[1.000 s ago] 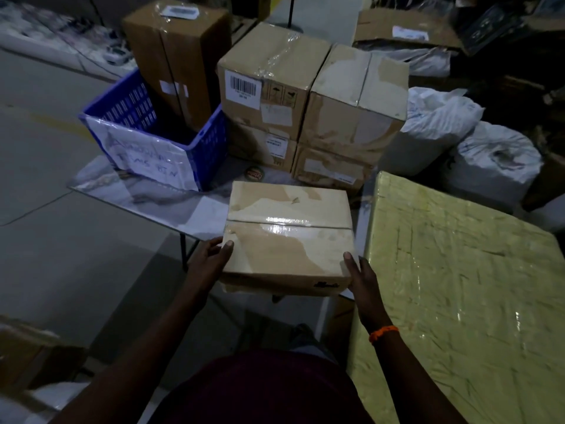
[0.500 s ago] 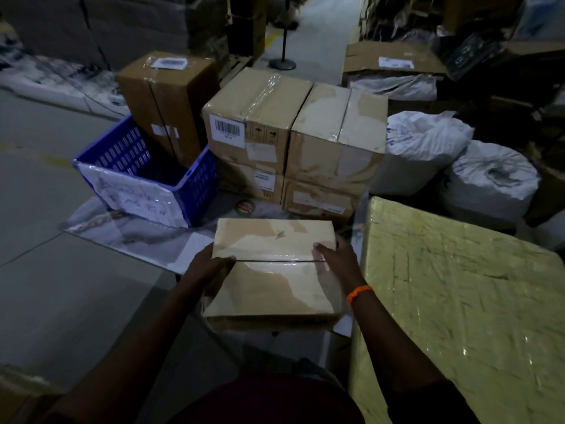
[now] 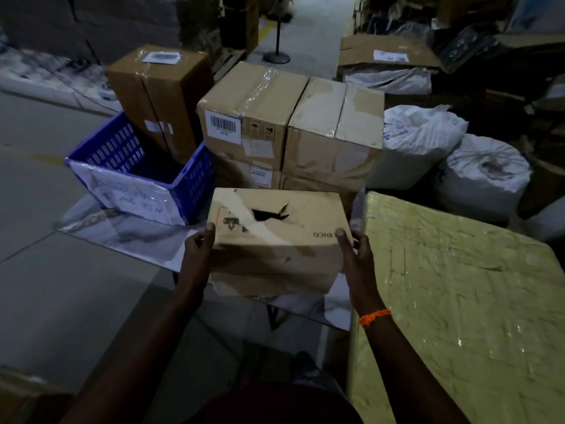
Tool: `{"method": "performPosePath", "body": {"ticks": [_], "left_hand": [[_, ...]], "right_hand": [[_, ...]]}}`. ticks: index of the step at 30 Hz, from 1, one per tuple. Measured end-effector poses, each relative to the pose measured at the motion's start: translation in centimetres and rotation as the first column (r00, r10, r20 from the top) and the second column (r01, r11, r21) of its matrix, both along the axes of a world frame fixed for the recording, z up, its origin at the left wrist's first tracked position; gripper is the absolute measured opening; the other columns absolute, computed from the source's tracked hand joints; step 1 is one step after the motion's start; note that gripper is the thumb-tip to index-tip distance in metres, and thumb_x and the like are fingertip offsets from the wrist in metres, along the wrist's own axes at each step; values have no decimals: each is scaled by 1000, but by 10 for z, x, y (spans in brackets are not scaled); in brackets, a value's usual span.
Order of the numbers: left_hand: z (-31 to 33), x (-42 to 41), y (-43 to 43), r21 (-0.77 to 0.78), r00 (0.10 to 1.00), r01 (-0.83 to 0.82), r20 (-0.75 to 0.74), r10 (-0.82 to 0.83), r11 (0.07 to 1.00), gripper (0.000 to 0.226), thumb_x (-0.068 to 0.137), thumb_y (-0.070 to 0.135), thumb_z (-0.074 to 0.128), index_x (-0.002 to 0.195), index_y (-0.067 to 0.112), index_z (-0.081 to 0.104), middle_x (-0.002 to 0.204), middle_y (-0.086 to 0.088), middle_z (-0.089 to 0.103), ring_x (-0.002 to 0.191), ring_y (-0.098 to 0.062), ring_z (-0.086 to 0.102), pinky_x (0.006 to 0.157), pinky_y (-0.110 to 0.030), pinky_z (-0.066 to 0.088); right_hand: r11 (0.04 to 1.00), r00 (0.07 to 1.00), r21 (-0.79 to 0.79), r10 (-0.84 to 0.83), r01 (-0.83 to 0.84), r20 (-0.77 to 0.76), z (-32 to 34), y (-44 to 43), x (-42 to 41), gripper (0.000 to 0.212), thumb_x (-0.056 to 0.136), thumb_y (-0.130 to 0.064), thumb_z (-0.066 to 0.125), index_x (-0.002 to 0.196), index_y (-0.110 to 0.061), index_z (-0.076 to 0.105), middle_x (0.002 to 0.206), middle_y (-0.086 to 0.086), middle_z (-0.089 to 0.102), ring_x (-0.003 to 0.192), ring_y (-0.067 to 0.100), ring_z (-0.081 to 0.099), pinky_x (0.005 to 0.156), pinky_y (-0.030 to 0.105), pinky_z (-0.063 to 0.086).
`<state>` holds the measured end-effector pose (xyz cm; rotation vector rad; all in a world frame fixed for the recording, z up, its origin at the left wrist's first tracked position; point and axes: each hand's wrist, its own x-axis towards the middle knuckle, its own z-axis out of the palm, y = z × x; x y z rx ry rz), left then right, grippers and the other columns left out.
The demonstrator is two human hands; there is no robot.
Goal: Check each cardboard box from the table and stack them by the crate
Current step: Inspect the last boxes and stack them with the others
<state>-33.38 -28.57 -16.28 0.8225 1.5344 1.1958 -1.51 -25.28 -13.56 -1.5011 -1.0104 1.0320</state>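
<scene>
I hold a small cardboard box (image 3: 278,240) above the table's near edge, its upper face torn open in a dark gash. My left hand (image 3: 197,249) grips its left side, thumb on the top face. My right hand (image 3: 356,252) grips its right side, an orange band on the wrist. Behind it, stacked cardboard boxes (image 3: 290,127) stand on the table (image 3: 128,234) in two columns. A blue crate (image 3: 137,175) with a white paper sign sits at the table's left, with a tall brown box (image 3: 159,96) behind it.
A large yellow wrapped block (image 3: 458,301) fills the right foreground beside the table. White sacks (image 3: 443,154) lie behind it at the right. Grey floor (image 3: 61,301) opens to the left, and an aisle with a post stand (image 3: 276,53) runs back.
I have turned the box over in my hands: the taped face gave way to a face with a torn hole. My right hand moved from the top back to the right side.
</scene>
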Motion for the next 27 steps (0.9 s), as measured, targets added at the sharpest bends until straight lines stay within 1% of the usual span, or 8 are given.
{"method": "performPosePath", "body": {"ticks": [3, 5, 12, 18, 20, 23, 25, 27], "left_hand": [[-4, 6, -22, -63, 1000, -2, 7, 2, 998, 89, 75, 84, 63, 139, 22, 49, 131, -4, 65, 113, -22, 67, 95, -54, 56], [-8, 10, -34, -52, 1000, -15, -24, 14, 999, 87, 73, 77, 69, 139, 27, 43, 130, -3, 63, 113, -19, 66, 96, -48, 56], [-11, 11, -31, -31, 999, -37, -25, 36, 999, 82, 70, 76, 71, 134, 32, 46, 131, -4, 63, 114, -20, 66, 96, -49, 57], [-1, 5, -20, -66, 995, -1, -99, -6, 998, 97, 63, 86, 69, 134, 23, 49, 129, -4, 63, 114, -21, 66, 96, -51, 56], [6, 6, -21, -44, 982, 22, -186, -30, 999, 91, 69, 80, 67, 136, 22, 47, 132, -4, 60, 118, -23, 63, 97, -50, 55], [15, 8, -15, 155, 857, 83, -515, 9, 984, 73, 91, 54, 66, 148, 16, 41, 144, -9, 50, 131, -25, 51, 104, -47, 48], [21, 11, -1, 239, 666, 249, -746, 13, 938, 61, 98, 35, 56, 153, 16, 38, 154, -11, 43, 144, -30, 38, 113, -52, 38], [33, 16, 18, 134, 463, 458, -880, -107, 879, 58, 99, 29, 48, 155, 20, 37, 162, -6, 35, 153, -28, 22, 120, -60, 26]], "right_hand": [[1000, 997, -13, -21, 22, 78, -18, -25, 0, 51, 87, -52, 73, 126, -22, 59, 118, -3, 68, 101, 6, 67, 82, 27, 57], [1000, 993, -10, -21, 23, 114, -25, -38, 0, 44, 89, -44, 76, 125, -30, 57, 124, -1, 64, 95, -3, 65, 78, 19, 56], [999, 996, 36, -28, 25, 90, -22, -42, -6, 34, 92, -35, 76, 118, -40, 53, 121, 0, 66, 93, 2, 66, 72, 13, 52], [997, 997, 33, -64, 62, 39, -24, -33, -11, 42, 91, -32, 76, 127, -20, 57, 122, 6, 69, 91, -6, 68, 74, 13, 53], [998, 988, 32, -66, 62, 141, -23, -34, -11, 42, 91, -35, 76, 126, -21, 57, 125, 8, 67, 95, 1, 67, 72, 10, 51], [986, 858, 163, -115, 37, 501, -16, -30, -13, 49, 93, -26, 75, 134, -8, 56, 134, 16, 55, 115, 26, 59, 84, 17, 47], [962, 740, 248, -83, -116, 668, -8, -18, -20, 46, 96, -17, 67, 139, -4, 55, 142, 19, 52, 129, 32, 52, 97, 33, 49], [930, 624, 185, 58, -317, 780, 0, 0, -30, 46, 98, -23, 55, 140, -3, 57, 148, 20, 51, 136, 36, 48, 108, 47, 46]]}}
